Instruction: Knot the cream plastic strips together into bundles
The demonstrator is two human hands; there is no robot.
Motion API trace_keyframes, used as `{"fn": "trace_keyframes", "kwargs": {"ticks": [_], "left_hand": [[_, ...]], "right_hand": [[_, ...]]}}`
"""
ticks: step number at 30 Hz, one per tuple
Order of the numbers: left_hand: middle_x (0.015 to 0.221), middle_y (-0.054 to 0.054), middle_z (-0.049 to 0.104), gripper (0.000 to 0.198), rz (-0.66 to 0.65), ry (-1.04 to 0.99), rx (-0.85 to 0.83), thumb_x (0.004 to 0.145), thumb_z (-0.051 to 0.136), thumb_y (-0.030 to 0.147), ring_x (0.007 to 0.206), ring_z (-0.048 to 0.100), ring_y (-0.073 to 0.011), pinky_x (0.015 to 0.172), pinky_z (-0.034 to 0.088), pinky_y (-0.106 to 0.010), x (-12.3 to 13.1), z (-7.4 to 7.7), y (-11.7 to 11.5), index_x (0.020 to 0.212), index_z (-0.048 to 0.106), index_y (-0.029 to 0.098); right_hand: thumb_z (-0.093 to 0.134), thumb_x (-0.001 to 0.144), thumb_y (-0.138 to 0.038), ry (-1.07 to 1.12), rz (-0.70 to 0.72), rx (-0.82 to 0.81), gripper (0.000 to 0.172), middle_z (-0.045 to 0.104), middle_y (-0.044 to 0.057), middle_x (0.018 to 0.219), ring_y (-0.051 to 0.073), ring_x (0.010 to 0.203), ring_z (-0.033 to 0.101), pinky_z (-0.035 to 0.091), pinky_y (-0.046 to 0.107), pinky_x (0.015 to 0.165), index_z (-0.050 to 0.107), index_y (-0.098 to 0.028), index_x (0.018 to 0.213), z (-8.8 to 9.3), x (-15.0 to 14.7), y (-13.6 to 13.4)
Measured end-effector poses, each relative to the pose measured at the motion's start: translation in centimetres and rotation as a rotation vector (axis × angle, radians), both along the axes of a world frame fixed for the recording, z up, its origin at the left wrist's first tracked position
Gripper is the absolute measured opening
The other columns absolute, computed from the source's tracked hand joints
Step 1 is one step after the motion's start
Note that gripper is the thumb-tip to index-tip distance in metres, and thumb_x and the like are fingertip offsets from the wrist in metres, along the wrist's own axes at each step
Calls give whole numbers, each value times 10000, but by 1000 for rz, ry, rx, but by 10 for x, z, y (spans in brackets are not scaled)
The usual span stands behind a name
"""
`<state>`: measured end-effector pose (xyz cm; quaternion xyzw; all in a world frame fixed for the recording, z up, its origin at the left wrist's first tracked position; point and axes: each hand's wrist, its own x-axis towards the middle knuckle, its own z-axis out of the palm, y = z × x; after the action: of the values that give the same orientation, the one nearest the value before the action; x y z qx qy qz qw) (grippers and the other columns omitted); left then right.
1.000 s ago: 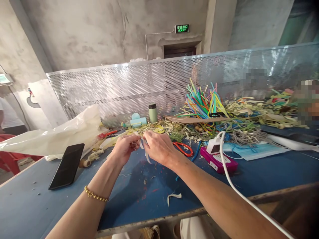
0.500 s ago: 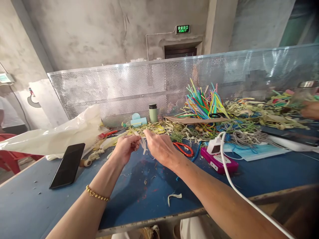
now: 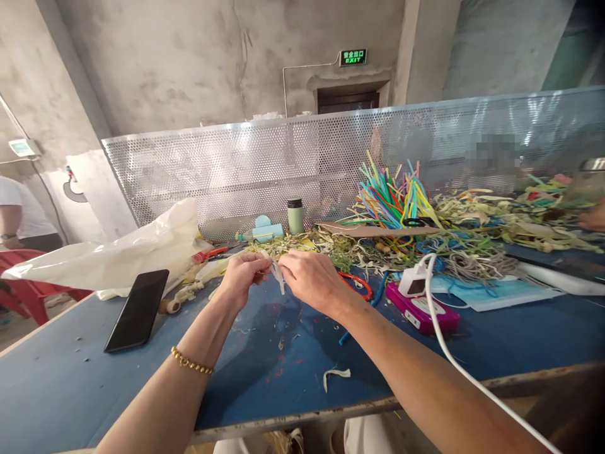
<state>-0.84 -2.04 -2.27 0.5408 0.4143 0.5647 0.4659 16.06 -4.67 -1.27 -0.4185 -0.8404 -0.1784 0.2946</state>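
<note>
Just above the blue table, my left hand [image 3: 244,273] pinches a thin whitish strip [image 3: 278,277] between thumb and fingers. My right hand [image 3: 308,279] is closed at the other side of the strip, its fingertips bent over it and partly hidden. A pale end of the strip hangs down between the two hands. Behind them lies a heap of dry, yellow-green strips [image 3: 363,252]. A loose off-white scrap [image 3: 336,373] rests on the table [image 3: 265,391] near its front edge.
On the left lie a black phone [image 3: 137,312] and a pale plastic sheet [image 3: 118,249]. Rightward are a magenta box [image 3: 422,309] with a white charger [image 3: 413,279] and cable, and a blue face mask [image 3: 510,293]. Behind stand a green bottle [image 3: 295,217], colourful pipe cleaners [image 3: 394,195] and a perforated metal screen [image 3: 227,170].
The view has shifted slightly, so everything sits a little further right. My right hand has turned, its fingers now curled lower beside the strip. Both hands still hold it.
</note>
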Motion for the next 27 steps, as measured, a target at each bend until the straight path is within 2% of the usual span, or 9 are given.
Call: {"fn": "trace_keyframes", "kwargs": {"ticks": [9, 17, 20, 27], "left_hand": [[549, -10, 573, 226, -32, 76, 51, 592, 793, 298, 482, 459, -90, 492, 311, -253, -3, -1, 0, 559, 644, 131], [555, -19, 588, 183, -72, 166, 19, 599, 765, 281, 495, 481, -109, 507, 335, -264, 2, 3, -6, 553, 658, 140], [551, -24, 593, 175, -129, 207, 26, 608, 754, 281, 502, 477, -111, 523, 350, -266, 3, 4, -9, 548, 668, 141], [552, -19, 581, 155, -298, 236, 64, 649, 732, 262, 539, 475, -111, 555, 364, -258, 3, 6, -14, 563, 684, 141]], "right_hand": [[483, 955, -179, 117, 13, -12, 223, 623, 54, 877, 137, 731, 533, 309, 280, 647, 675, -153, 843, 6, 7, 8], [543, 843, -103, 307, 158, -35, 123, 601, 33, 841, 123, 706, 515, 353, 255, 667, 635, -152, 778, 7, 7, 12], [569, 770, -77, 436, 199, -131, 106, 620, 18, 727, 119, 665, 523, 366, 241, 640, 631, -146, 718, 9, 7, 14], [569, 666, -96, 647, 163, -462, 104, 583, -8, 570, 98, 533, 453, 301, 221, 500, 663, -133, 642, 13, 10, 11]]}}
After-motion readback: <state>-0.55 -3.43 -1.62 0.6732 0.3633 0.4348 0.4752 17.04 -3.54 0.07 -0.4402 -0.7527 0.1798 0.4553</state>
